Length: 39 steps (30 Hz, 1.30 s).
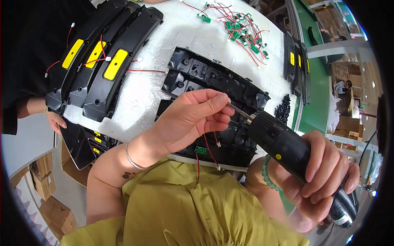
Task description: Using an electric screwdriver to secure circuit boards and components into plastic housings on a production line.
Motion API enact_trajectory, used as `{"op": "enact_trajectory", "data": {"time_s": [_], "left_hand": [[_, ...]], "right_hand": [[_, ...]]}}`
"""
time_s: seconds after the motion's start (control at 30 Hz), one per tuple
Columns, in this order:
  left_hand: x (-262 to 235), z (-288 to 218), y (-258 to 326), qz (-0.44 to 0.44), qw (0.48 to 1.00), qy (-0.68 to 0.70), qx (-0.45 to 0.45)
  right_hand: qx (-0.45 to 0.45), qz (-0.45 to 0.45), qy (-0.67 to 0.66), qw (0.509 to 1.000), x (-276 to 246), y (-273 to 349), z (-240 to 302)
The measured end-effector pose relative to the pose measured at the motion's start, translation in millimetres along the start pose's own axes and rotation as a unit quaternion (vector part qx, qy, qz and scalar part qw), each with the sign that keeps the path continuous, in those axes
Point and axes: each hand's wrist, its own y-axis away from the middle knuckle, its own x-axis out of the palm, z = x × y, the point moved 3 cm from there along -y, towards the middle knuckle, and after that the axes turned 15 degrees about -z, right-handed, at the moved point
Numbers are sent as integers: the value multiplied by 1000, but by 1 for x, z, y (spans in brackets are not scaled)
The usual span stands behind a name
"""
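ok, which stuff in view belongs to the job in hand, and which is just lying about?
Job in hand, apparently:
black power screwdriver, in the right hand
its bit, tip pinched by the left hand
open black housings
wired green boards
pile of small black pieces
yellow-labelled housings

Lying about, seemingly:
cardboard boxes, lower left
brown boxes, far right

Assembly workshop. Circuit boards (235,35) heaped toward bench's (141,98) far edge; black screws (282,110) piled by right edge; black housings (128,44) overlapping at left; power screwdriver (283,143) near right corner; cardboard boxes (57,215) below.
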Motion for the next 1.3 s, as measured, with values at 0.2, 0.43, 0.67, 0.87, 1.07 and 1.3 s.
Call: {"op": "enact_trajectory", "data": {"time_s": [0.2, 0.43, 0.67, 0.87, 1.07, 1.3], "left_hand": [[4, 6, 0, 10, 1000, 27, -12], [5, 6, -2, 20, 999, 26, -4], [4, 7, -3, 5, 1000, 9, 1], [5, 9, 0, 3, 998, -27, 49], [5, 7, 5, 11, 999, 19, 36], [0, -42, 16, -89, 824, -506, 240]], "right_hand": [[-25, 16, -3, 1000, -1, 3, 4], [-25, 74, -18, 997, -3, 3, 3], [-31, 10, 12, 999, -2, 3, 3], [-13, 19, 14, 1000, 1, 5, 4], [-17, 2, -6, 1000, -6, 3, -2], [116, 92, 162, 976, -26, 5, -34]]}}
